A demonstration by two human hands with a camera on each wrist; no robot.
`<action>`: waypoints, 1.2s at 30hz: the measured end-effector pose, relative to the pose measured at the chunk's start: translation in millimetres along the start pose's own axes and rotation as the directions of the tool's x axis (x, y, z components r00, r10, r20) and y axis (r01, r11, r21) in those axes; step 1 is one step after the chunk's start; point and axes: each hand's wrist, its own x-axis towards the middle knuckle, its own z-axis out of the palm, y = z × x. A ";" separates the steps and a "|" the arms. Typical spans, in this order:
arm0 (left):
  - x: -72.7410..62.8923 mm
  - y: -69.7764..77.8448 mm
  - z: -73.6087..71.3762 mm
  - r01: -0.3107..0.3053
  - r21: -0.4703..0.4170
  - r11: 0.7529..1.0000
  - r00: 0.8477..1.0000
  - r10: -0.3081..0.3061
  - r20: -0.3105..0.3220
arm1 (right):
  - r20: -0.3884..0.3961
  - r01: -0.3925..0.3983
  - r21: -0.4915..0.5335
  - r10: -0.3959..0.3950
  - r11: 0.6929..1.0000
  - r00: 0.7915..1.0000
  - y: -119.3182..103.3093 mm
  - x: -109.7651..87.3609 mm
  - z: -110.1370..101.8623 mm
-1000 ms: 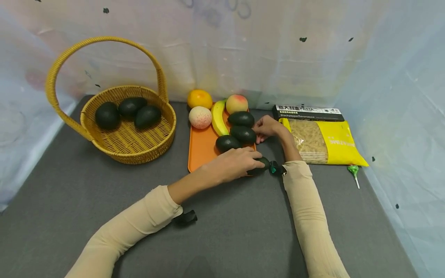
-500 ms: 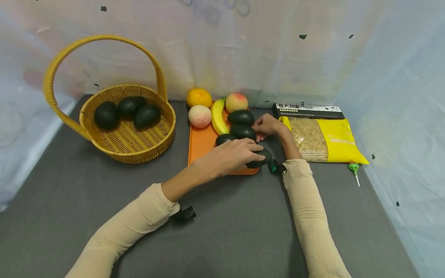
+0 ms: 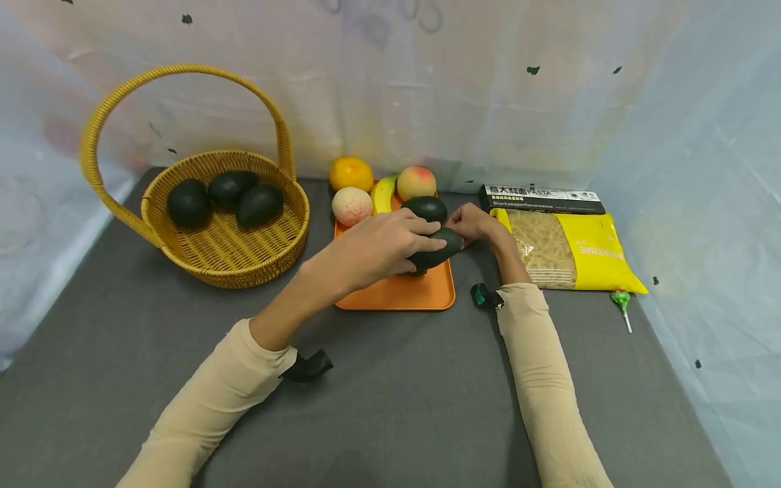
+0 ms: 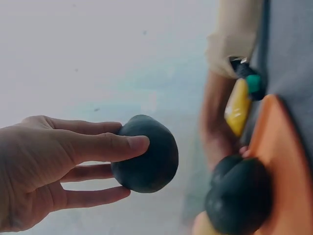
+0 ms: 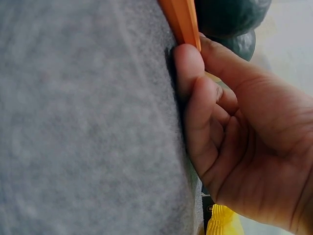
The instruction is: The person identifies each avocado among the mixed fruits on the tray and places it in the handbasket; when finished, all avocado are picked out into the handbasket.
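My left hand (image 3: 372, 251) grips a dark green avocado (image 4: 146, 156) between thumb and fingers, raised over the orange tray (image 3: 421, 291). In the left wrist view the other avocados (image 4: 239, 196) rest on the tray, apart from the held one. From the head, one avocado (image 3: 427, 209) shows behind my left hand; the rest are mostly hidden by it. My right hand (image 3: 472, 222) pinches the tray's right rim, thumb and forefinger on the edge (image 5: 185, 22) in the right wrist view. A banana (image 3: 382, 196), a peach (image 3: 417, 183) and a pale speckled peach (image 3: 352, 207) lie farther back.
A wicker basket (image 3: 238, 272) with a tall handle holds several avocados at the left. An orange (image 3: 350, 174) sits behind the tray. A pasta bag (image 3: 594, 251), a black pasta box (image 3: 543, 200) and a green lollipop (image 3: 621, 299) lie at the right.
My left hand has lifted the avocado from the tray's front right corner and carried it up and back over the others, baring the tray's front. My right hand stays at the rim.
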 end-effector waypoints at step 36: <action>-152.3 -137.6 -83.6 0.606 0.050 0.794 0.794 -0.600 -0.099 | 0.057 -0.021 0.109 0.015 0.994 0.998 -0.7 -2.4 0.5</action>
